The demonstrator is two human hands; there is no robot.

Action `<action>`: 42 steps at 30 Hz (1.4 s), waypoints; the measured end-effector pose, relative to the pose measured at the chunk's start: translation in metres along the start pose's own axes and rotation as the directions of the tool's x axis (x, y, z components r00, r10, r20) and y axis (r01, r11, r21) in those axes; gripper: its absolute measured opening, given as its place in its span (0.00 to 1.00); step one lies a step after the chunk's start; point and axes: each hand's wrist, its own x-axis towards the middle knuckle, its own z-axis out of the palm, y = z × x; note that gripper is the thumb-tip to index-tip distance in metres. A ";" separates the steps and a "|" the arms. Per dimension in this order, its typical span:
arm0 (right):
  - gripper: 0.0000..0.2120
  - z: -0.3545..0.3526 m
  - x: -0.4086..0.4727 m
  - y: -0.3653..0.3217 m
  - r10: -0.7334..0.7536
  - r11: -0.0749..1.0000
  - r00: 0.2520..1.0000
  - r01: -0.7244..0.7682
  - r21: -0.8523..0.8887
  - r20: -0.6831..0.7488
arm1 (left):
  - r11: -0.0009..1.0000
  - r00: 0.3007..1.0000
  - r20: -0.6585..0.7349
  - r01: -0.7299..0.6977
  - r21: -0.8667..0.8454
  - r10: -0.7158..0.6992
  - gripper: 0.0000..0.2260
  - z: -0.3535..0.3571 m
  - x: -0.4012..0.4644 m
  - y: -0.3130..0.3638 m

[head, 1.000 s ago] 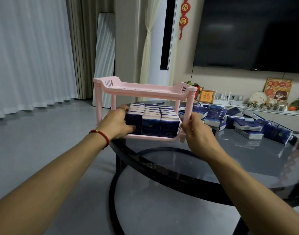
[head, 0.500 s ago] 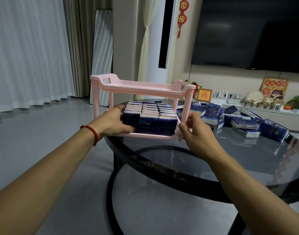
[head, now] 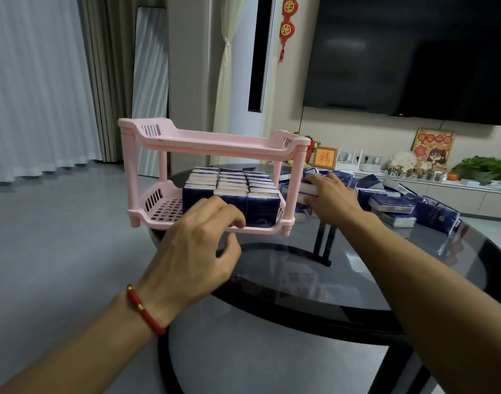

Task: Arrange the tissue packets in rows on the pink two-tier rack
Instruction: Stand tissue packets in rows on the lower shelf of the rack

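The pink two-tier rack (head: 215,142) stands at the left edge of the dark glass table (head: 386,265). Its lower tier holds rows of upright blue tissue packets (head: 232,183), with a bare gap at its left end. The top tier is bare. My left hand (head: 198,251) is in front of the rack's lower front rim, fingers curled loosely against the front packets, holding nothing I can see. My right hand (head: 329,197) reaches right of the rack into the loose pile and grips a blue-and-white packet (head: 307,189).
Several loose blue tissue packets (head: 391,203) lie scattered across the table's far right. Behind them a low cabinet carries a framed picture (head: 324,157), ornaments and a plant (head: 482,166). A large dark screen hangs on the wall. Grey floor lies to the left.
Both hands have let go of the rack's sides. My right hand moved right to the loose pile and took hold of a packet. My left hand shifted to the rack's front.
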 end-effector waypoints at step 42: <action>0.24 -0.021 -0.089 -0.109 -0.510 0.835 0.841 0.534 0.132 -0.180 | 0.943 0.927 -0.192 0.295 -0.152 -0.321 0.21 -0.006 0.010 -0.062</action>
